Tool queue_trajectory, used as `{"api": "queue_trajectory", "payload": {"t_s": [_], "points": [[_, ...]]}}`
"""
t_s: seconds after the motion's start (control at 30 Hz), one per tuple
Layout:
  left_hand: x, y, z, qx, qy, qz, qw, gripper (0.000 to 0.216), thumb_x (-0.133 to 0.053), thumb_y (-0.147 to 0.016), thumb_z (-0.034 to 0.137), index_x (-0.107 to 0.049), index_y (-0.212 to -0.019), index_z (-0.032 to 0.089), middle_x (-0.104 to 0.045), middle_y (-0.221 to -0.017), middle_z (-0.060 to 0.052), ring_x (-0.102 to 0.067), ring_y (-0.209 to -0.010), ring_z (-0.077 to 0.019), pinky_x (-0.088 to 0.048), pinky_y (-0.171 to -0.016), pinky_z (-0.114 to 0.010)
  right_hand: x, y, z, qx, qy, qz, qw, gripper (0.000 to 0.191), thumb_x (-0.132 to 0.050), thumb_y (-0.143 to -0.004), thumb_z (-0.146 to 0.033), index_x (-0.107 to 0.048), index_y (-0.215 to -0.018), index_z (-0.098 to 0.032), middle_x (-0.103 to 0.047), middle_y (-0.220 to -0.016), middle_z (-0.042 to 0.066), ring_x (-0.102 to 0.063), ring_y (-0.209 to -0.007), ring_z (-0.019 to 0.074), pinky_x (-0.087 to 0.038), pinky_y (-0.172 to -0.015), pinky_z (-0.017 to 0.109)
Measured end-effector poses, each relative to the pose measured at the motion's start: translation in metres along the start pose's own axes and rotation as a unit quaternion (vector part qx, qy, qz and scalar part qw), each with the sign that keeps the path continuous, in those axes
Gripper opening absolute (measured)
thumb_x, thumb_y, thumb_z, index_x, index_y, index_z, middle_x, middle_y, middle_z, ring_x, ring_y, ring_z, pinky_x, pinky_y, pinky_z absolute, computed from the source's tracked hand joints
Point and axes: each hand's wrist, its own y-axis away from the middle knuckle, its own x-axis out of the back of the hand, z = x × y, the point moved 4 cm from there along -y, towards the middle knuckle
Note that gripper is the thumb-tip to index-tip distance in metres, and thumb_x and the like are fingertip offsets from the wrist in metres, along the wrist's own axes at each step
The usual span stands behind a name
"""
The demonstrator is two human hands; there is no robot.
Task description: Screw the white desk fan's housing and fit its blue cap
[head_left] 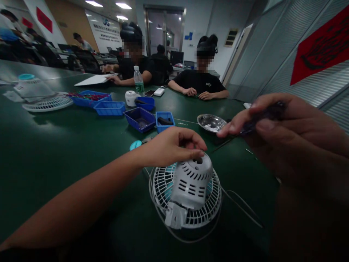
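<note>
A small white fan (191,185) lies grille-down on the green table, its vented motor housing facing up and pale blue blades showing through the grille. At the top of that housing, beside a dark hole, my left hand (177,145) has thumb and fingertips drawn together. Whatever is between them is too small or hidden to name. My right hand (294,127) is raised to the right of the fan, closed around the dark translucent handle of a screwdriver (249,123). Its thin shaft points down and left towards the housing, apart from it. A white cord (155,203) loops around the grille.
Beyond the fan stand blue trays (140,120), a steel bowl (211,123) with white bits, and a water bottle (139,82). Another fan (46,103) lies far left. Two people sit across the table; one person's hands (197,94) rest near its far edge.
</note>
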Motion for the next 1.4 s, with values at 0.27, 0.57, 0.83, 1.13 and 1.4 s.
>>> {"api": "queue_trajectory", "payload": {"t_s": [0.27,0.57,0.83,1.13,1.4], "points": [[-0.002,0.013,0.002,-0.045,-0.103,-0.008,0.994,0.015,-0.065,-0.089,0.024,-0.072,-0.1,0.015,-0.072,-0.093,-0.004,-0.068,-0.084,-0.0157,-0.055,-0.074,-0.029,-0.017,0.001,0.0,0.097,-0.038,0.006,0.995,0.007,-0.059,-0.1,-0.03,-0.057,-0.106,-0.032,-0.071,-0.091,-0.001,-0.072,-0.083,0.0206,-0.059,-0.075,0.037],[0.0,0.013,-0.003,-0.03,-0.078,-0.029,0.996,0.018,-0.069,-0.091,0.024,-0.074,-0.105,0.015,-0.073,-0.096,-0.003,-0.067,-0.086,-0.0156,-0.054,-0.075,-0.029,-0.018,0.001,0.002,0.217,-0.075,0.043,0.972,0.012,-0.067,-0.097,-0.025,-0.063,-0.109,-0.024,-0.073,-0.089,0.002,-0.071,-0.073,0.0197,-0.056,-0.068,0.038],[0.001,0.013,-0.004,-0.04,-0.089,-0.018,0.995,0.02,-0.071,-0.091,0.023,-0.073,-0.109,0.014,-0.07,-0.094,-0.001,-0.06,-0.082,-0.0125,-0.049,-0.073,-0.027,-0.018,0.002,0.002,0.223,-0.049,0.042,0.973,0.012,-0.066,-0.099,-0.024,-0.061,-0.11,-0.025,-0.072,-0.089,0.001,-0.071,-0.073,0.0175,-0.055,-0.071,0.036],[0.0,0.013,-0.005,-0.042,-0.081,-0.012,0.996,0.023,-0.071,-0.09,0.021,-0.072,-0.112,0.014,-0.068,-0.094,-0.001,-0.059,-0.083,-0.0124,-0.048,-0.075,-0.027,-0.018,0.002,0.003,0.22,-0.026,0.037,0.974,0.012,-0.065,-0.1,-0.024,-0.059,-0.111,-0.026,-0.071,-0.091,0.0,-0.071,-0.075,0.0165,-0.055,-0.073,0.036],[-0.001,0.013,-0.005,-0.042,-0.097,-0.009,0.994,0.025,-0.071,-0.091,0.023,-0.072,-0.114,0.015,-0.067,-0.093,0.0,-0.06,-0.083,-0.0129,-0.049,-0.074,-0.028,-0.019,0.002,0.002,0.226,-0.028,0.03,0.973,0.012,-0.064,-0.1,-0.022,-0.06,-0.111,-0.026,-0.071,-0.09,-0.001,-0.071,-0.076,0.016,-0.056,-0.073,0.035]]}}
